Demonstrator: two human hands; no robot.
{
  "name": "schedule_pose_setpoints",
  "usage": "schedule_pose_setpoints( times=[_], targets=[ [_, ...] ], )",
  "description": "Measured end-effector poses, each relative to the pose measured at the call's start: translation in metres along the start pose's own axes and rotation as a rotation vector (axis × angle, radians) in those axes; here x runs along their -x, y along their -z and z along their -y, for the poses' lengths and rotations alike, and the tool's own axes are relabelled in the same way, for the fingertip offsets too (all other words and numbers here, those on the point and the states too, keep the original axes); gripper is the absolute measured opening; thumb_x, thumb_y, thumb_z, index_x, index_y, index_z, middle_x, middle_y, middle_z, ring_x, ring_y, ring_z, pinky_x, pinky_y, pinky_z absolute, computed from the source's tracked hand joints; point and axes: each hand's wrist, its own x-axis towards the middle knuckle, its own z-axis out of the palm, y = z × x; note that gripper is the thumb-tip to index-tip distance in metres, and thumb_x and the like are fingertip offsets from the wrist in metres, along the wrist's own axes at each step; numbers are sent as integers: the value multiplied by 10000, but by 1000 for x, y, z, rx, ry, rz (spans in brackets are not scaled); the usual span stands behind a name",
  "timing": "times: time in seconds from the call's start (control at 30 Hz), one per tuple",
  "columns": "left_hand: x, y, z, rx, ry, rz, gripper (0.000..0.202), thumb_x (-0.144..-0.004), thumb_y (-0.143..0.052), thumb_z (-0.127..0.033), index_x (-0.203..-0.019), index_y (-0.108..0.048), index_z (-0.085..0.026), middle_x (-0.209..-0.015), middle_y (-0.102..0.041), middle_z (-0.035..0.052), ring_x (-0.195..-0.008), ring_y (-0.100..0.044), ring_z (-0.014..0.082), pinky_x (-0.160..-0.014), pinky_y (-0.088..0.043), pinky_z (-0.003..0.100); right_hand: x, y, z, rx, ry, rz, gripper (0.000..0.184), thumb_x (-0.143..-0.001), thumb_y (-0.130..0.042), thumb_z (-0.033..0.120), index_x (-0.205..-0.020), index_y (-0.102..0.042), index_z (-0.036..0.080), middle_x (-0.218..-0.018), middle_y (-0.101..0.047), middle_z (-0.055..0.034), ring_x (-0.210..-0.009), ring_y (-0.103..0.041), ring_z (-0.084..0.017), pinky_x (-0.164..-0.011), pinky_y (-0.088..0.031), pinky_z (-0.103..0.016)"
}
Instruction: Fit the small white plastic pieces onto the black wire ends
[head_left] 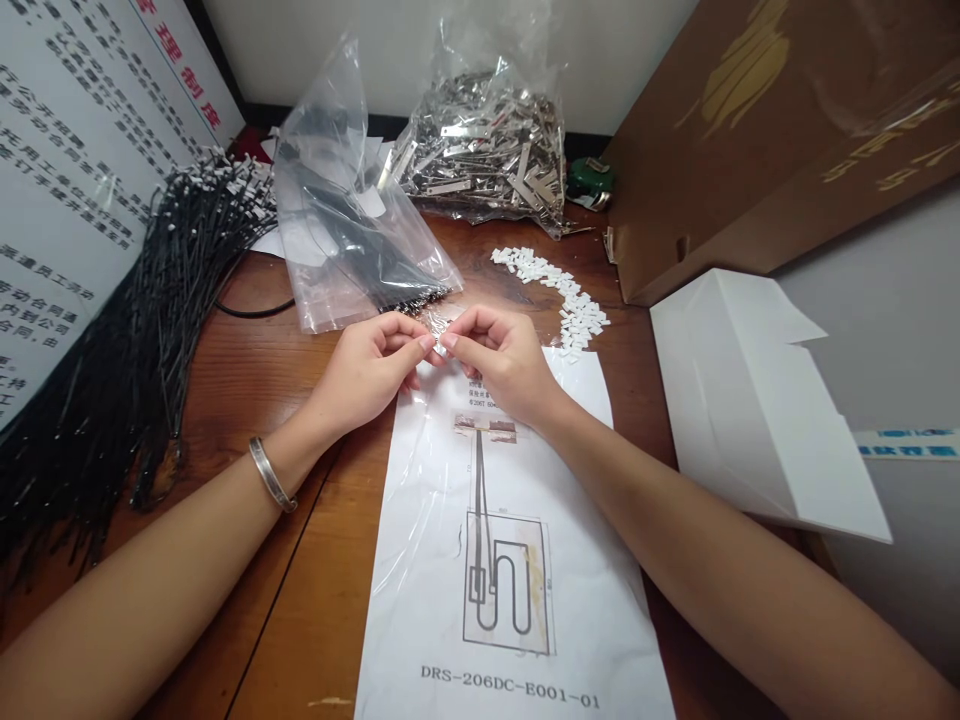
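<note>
My left hand (375, 368) and my right hand (501, 358) meet above the top edge of a printed drawing sheet (420, 600). Thumb and forefinger are pinched on each, the tips almost touching. Whatever sits between them is too small to make out. Just beyond the fingers, a clear plastic bag (315, 270) holds a bundle of black wires (375, 250), with its metal-looking ends towards my hands. To the right of my right hand lies a curved spread of small white plastic pieces (581, 310).
A large bundle of black wires with white ends (165, 290) hangs at the left beside a printed board (67, 150). At the back stand a bag of metal strips (480, 150) and a green tape measure (590, 182). A brown box (720, 150) and folded white card (750, 400) flank the right.
</note>
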Motion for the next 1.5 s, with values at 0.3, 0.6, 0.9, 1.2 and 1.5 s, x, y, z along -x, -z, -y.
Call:
schedule_pose_setpoints(
  times=[0.3,0.6,0.9,1.2,1.5],
  targets=[
    [1,0,-1,0,4,1,200,-775,-724,-314,-799,-651,-130,-731,-719,41,-502,-567,77,-492,-474,195,0,0,1,53,4,-31,190,-743,-698,324,-674,-592,182,-584,-579,17,-497,-416,-79,-480,-306,-268],
    [0,1,1,-3,2,-1,218,-763,-736,-330,-792,-658,-129,-725,-717,40,-504,-570,78,-498,-472,198,1,0,1,78,3,-25,187,-758,-692,322,-685,-590,185,-589,-575,17,-511,-418,-83,-483,-312,-267],
    [-1,2,3,-6,0,7,183,-777,-733,-288,-757,-645,-129,-712,-706,33,-487,-564,75,-488,-468,210,2,-1,0,154,24,-4,197,-785,-675,315,-682,-568,186,-646,-611,-3,-549,-441,-95,-505,-334,-261],
    [-1,1,3,-2,-2,-78,231,-773,-727,-351,-797,-630,-143,-718,-720,38,-469,-565,87,-460,-463,212,6,-7,2,251,112,-84,148,-829,-664,319,-772,-612,193,-666,-623,15,-480,-389,-76,-475,-300,-267],
    [1,-2,3,-25,-34,-98,230,-800,-705,-359,-815,-613,-148,-740,-728,44,-457,-563,82,-450,-464,209,8,-11,2,450,329,-190,113,-851,-630,256,-782,-700,200,-773,-708,-20,-489,-425,-91,-521,-368,-294]
  ],
)
